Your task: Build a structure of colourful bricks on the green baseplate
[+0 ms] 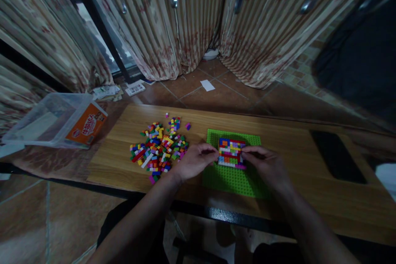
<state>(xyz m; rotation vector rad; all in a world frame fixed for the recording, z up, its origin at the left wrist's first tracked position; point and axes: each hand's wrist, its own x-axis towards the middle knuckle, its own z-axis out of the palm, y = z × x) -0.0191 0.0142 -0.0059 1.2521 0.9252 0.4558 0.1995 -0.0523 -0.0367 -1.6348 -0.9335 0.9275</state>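
A rectangular block of multicoloured building bricks (230,148) sits on a green studded baseplate (236,183). Its top shows rows of red, blue, white, yellow, orange and purple. My left hand (196,160) is closed, with thumb and fingertips at the block's left edge. From the other side my right hand (266,165) has its fingers closed at the right edge. Whether a small loose brick is between the fingers of either hand cannot be made out. A pile of loose bricks (159,142) lies on the wooden table left of the baseplate, close to my left forearm.
A dark phone-like slab (337,156) lies on the table (297,148) to the right. At the left stands a clear plastic bin (46,132) with an orange label. Papers (135,88) lie on the tiled floor before long curtains (148,29). A dark shape (359,57) fills the upper right.
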